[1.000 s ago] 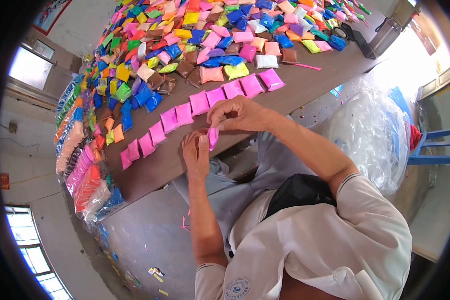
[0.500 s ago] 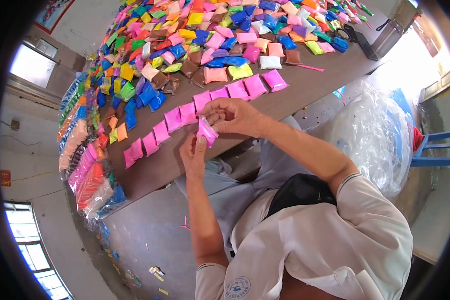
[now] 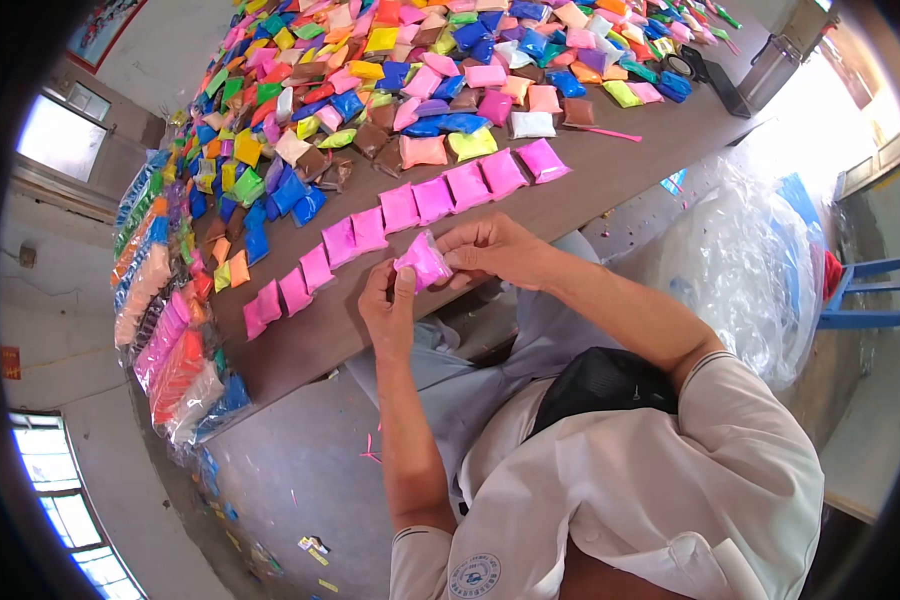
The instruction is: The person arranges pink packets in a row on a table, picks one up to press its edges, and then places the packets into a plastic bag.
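Observation:
Between my two hands is a small pink packet (image 3: pixel 425 261) in clear wrap, held just above the table's near edge. My left hand (image 3: pixel 386 300) pinches its left side, thumb in front. At its right side the fingers of my right hand (image 3: pixel 492 250) are closed on the packet's clear end. A slanting row of similar pink packets (image 3: pixel 432 200) lies on the table (image 3: pixel 370 310) just beyond my hands, running from lower left to upper right.
A large heap of many-coloured packets (image 3: pixel 380 110) covers the table's far side. Bundled packets in clear bags (image 3: pixel 175 350) line the left edge. A metal bottle (image 3: pixel 773 72) and a dark phone-like slab (image 3: pixel 727 88) stand at the right. A big clear plastic bag (image 3: pixel 740 280) sits beside a blue stool (image 3: pixel 860 300).
The packet in my hands has turned from upright and bunched to lying more sideways, its pink face now showing. My right hand has moved slightly right and down.

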A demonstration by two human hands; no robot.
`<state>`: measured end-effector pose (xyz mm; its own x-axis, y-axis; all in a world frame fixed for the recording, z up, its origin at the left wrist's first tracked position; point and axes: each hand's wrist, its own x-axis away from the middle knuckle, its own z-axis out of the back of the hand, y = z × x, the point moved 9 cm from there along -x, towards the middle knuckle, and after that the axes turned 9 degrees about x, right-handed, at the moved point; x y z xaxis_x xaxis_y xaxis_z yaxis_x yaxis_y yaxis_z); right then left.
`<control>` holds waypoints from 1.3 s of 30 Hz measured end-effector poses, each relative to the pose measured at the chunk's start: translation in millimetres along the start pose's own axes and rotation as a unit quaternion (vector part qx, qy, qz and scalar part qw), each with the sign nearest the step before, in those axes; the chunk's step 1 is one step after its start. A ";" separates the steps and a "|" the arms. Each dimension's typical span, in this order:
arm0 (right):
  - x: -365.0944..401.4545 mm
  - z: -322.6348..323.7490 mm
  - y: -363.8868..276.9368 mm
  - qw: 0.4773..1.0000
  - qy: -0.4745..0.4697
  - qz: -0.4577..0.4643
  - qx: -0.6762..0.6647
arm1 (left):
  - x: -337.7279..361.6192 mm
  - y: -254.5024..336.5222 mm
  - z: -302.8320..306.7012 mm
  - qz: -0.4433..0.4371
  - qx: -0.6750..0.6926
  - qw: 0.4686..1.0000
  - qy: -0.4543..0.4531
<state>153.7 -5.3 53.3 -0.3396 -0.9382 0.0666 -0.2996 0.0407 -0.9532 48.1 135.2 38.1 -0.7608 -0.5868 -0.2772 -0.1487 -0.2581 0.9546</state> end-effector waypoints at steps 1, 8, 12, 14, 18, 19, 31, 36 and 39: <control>-0.2 1.9 3.5 1.000 0.006 -0.003 0.000 | -0.1 2.0 -1.2 0.002 -0.003 1.000 -0.008; -0.5 -8.1 5.0 0.997 -0.031 0.017 -0.072 | -0.2 -2.1 -2.2 0.016 0.021 0.999 -0.020; -0.2 -3.6 10.5 0.999 -0.030 0.016 -0.024 | 0.2 4.1 -5.6 0.001 -0.005 1.000 -0.015; -0.6 -2.3 10.8 0.999 -0.029 0.014 -0.025 | -0.5 3.6 -6.2 -0.001 -0.007 1.000 -0.016; -4.5 -2.7 14.6 0.999 -0.027 0.001 -0.017 | -1.6 7.2 -7.4 0.004 0.009 1.000 -0.028; -5.5 -3.5 13.9 1.000 -0.025 -0.003 -0.010 | -1.5 6.8 -7.6 0.012 0.018 0.999 -0.033; -4.5 9.7 24.6 0.997 0.027 -0.047 -0.049 | -1.0 8.0 -6.4 -0.002 -0.037 0.999 -0.014; -5.9 7.2 25.3 0.998 0.010 -0.030 -0.059 | -0.7 4.8 -4.5 0.002 -0.033 0.999 -0.011; -7.3 7.2 27.8 0.997 0.013 -0.037 -0.063 | -1.4 7.4 -4.8 -0.005 -0.039 0.999 -0.013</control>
<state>154.2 0.2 24.2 -0.3346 -0.9313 0.1438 -0.4344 0.0170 -0.9006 51.0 130.5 45.0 -0.7757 -0.5642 -0.2829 -0.1079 -0.3231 0.9402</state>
